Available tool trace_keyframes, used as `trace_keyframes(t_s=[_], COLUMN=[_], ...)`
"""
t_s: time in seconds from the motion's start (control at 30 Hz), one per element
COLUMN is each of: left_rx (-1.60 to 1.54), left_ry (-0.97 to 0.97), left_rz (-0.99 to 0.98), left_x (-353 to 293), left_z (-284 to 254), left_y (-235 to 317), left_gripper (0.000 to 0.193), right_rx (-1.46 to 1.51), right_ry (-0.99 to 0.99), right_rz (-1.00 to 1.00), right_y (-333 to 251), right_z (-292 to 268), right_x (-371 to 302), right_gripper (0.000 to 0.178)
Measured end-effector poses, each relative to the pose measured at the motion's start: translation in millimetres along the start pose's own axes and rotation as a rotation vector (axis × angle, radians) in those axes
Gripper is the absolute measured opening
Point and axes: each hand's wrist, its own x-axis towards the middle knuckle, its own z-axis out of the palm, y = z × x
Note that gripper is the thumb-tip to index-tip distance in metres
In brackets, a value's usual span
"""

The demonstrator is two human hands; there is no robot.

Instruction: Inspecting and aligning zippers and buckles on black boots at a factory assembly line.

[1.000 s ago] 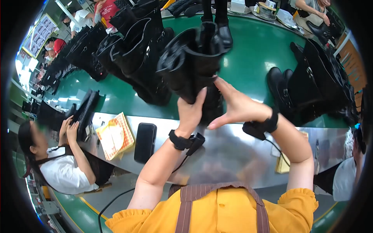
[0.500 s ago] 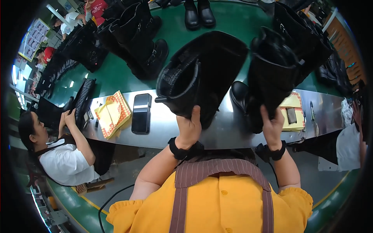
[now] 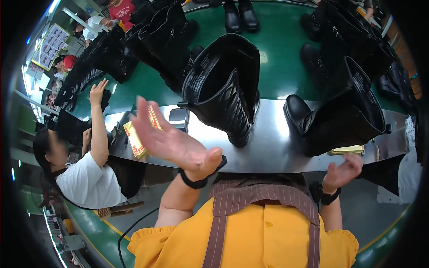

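Your left hand point(image 3: 176, 147) is wide beside a tall, quilted black boot point(image 3: 230, 107); your right hand point(image 3: 343, 172), thumb apart, is near a round-toed boot point(image 3: 330, 120) on shiny metal point(image 3: 270, 138).

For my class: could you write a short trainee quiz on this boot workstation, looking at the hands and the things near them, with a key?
1. Multiple choice. How is the person's left hand held?
A. Open, fingers extended
B. Clenched in a fist
C. Closed around a boot shaft

2. True or false? The person's right hand is holding a boot by its shaft.

3. Fill in the blank. The smartphone on the table lies to the person's ____ of the black quilted boot.

Key
1: A.
2: False; no boot is in its grip.
3: left.
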Motion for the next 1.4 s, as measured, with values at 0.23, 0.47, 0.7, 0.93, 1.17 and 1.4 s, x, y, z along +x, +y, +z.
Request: trace_keyframes(t_s=[0.23, 0.47, 0.7, 0.93, 1.17, 1.4], left_rx=[0.467, 0.183, 0.079, 0.536, 0.267, -0.121], left_ry=[-0.961, -1.261, -1.331, -0.571, -0.279, -0.769], left_rz=[0.082, 0.046, 0.022, 0.161, 0.019, -0.922], left_x=[63, 65, 65, 55, -58, -150], left_z=[-14, -68, -91, -47, -35, -45], left_y=[63, 74, 65, 55, -15, -41], left_gripper=[0.033, 0.040, 0.045, 0.033, 0.135, 0.051], right_rx=[0.737, 0.462, 0.623, 0.510, 0.594, 0.429], right_ry=[-0.592, -0.992, -0.990, -0.853, -0.808, -1.284], right_rz=[0.653, 0.333, 0.678, 0.700, 0.613, 0.872], right_y=[-49, -52, -40, -41, -45, -25], right_z=[72, 182, 207, 213, 151, 163], right_x=[44, 52, 50, 35, 27, -35], right_gripper=[0.027, 0.043, 0.057, 0.051, 0.035, 0.025])
